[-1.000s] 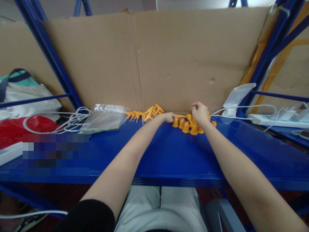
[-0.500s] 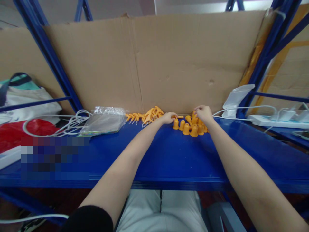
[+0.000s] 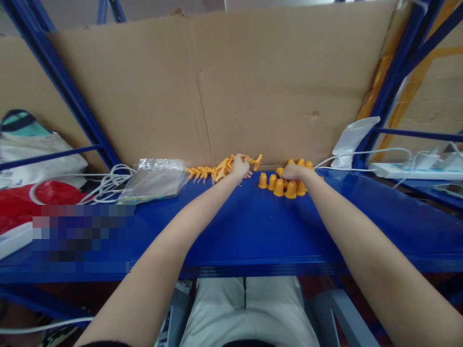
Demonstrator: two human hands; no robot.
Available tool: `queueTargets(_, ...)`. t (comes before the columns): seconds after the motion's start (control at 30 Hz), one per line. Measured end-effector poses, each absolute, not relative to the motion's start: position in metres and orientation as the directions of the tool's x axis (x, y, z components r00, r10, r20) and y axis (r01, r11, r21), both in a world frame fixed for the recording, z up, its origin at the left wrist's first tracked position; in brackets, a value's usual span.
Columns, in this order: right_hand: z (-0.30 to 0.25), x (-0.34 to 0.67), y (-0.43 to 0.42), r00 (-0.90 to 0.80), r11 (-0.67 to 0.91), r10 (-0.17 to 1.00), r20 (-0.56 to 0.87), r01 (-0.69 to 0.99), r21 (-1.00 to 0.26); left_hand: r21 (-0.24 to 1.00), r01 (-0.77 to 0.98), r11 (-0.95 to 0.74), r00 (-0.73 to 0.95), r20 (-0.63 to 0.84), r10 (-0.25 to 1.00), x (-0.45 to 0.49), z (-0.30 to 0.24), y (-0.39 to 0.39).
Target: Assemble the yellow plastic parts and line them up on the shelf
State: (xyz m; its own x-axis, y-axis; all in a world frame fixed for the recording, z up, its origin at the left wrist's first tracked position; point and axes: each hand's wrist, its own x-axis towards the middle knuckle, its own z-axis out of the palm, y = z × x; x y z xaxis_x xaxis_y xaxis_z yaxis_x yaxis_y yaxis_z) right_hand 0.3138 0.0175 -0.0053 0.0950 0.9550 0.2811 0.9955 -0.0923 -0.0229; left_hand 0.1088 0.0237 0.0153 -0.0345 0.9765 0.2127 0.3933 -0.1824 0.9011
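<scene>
At the back of a blue metal shelf (image 3: 253,226), my left hand (image 3: 239,167) is closed round an orange T-shaped plastic piece (image 3: 255,160), held just above the shelf. A loose pile of similar orange pieces with small springs (image 3: 211,171) lies to its left. My right hand (image 3: 293,171) rests, fingers curled, among several upright orange cone-shaped caps (image 3: 279,185). What its fingers hold is hidden.
A brown cardboard sheet (image 3: 253,86) closes off the back. A clear plastic bag (image 3: 155,179) and coiled white cable (image 3: 108,180) lie to the left, with a red bag (image 3: 21,202). A white power strip (image 3: 408,169) sits at right.
My left hand moved left and lifted an orange T-shaped piece off the shelf. My right hand dropped from above the caps down onto them.
</scene>
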Motion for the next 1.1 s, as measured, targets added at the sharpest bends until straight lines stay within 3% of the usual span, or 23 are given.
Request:
queueTargets(0.13,-0.013,0.309,0.034,0.083,-0.058,0.946,0.314,0.994,-0.087,0.976,0.210,-0.063,-0.073,0.080,0.994,0.116,0.002,0.008)
queueTargets(0.27,-0.010,0.301,0.047,-0.072,0.096,0.938,0.340,0.994,-0.055,0.980,0.169,-0.105,-0.073,0.118,0.990,0.112,0.004,0.003)
queueTargets(0.4,0.010,0.293,0.039,0.116,-0.090,0.950,0.291,0.991,-0.100,0.976,0.129,-0.176,-0.137,0.193,0.971,0.094,0.021,0.000)
queueTargets(0.47,0.024,0.287,0.027,0.152,-0.106,0.931,0.331,0.983,-0.153,0.971,0.103,-0.214,-0.164,0.229,0.959,0.083,0.030,-0.002)
queueTargets(0.67,0.040,0.252,-0.024,-0.077,0.167,0.892,0.445,0.972,-0.168,0.943,0.042,-0.331,-0.271,0.329,0.904,0.046,0.045,-0.007)
queueTargets(0.8,0.019,0.225,-0.051,-0.228,0.275,0.928,0.293,0.953,-0.129,0.935,0.021,-0.355,-0.322,0.342,0.883,0.030,0.040,-0.008)
queueTargets(0.9,0.000,0.214,-0.061,-0.225,0.242,0.954,0.200,0.968,-0.064,0.940,0.016,-0.342,-0.332,0.327,0.884,0.023,0.031,-0.008)
queueTargets(1.1,-0.008,0.218,-0.063,-0.425,0.393,0.851,0.308,0.905,0.161,0.936,0.031,-0.351,-0.337,0.340,0.878,0.014,0.017,-0.004)
